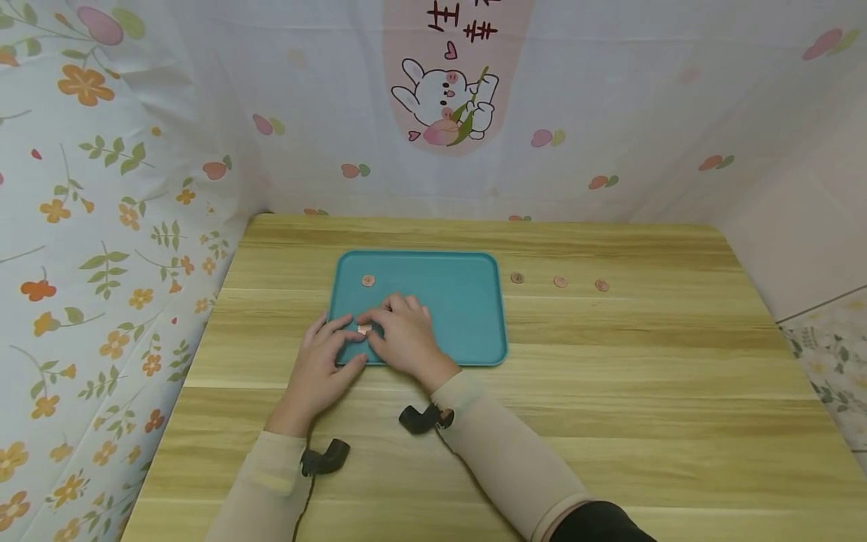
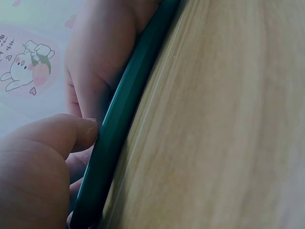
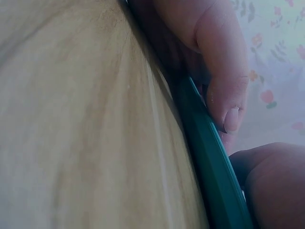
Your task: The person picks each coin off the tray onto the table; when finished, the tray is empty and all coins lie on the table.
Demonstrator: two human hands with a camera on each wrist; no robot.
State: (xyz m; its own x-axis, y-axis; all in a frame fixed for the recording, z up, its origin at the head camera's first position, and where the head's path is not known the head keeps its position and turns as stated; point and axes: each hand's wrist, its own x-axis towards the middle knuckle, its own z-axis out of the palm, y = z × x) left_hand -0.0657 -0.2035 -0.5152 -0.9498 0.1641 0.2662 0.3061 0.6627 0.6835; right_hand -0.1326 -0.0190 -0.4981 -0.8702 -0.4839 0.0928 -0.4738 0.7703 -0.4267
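A small copper-coloured coin (image 1: 364, 329) shows between the fingertips of both hands, low at the left of a teal tray (image 1: 460, 309). My right hand (image 1: 405, 335) reaches over the tray's front edge and pinches the coin between thumb and index finger. From the left, my left hand (image 1: 320, 373) comes in with its fingers spread, the index fingertip right by the coin and the thumb at the tray's front rim. Another copper coin (image 1: 369, 281) lies flat in the tray, farther back. Both wrist views mostly show the tray's side wall (image 2: 119, 112), with fingers partly hidden behind it.
On the wooden table (image 1: 643, 406), a darker coin (image 1: 518, 278) and two copper coins, a nearer one (image 1: 560, 281) and a farther one (image 1: 602, 285), lie in a row right of the tray. Patterned cloth (image 1: 305, 98) hangs behind and at the left.
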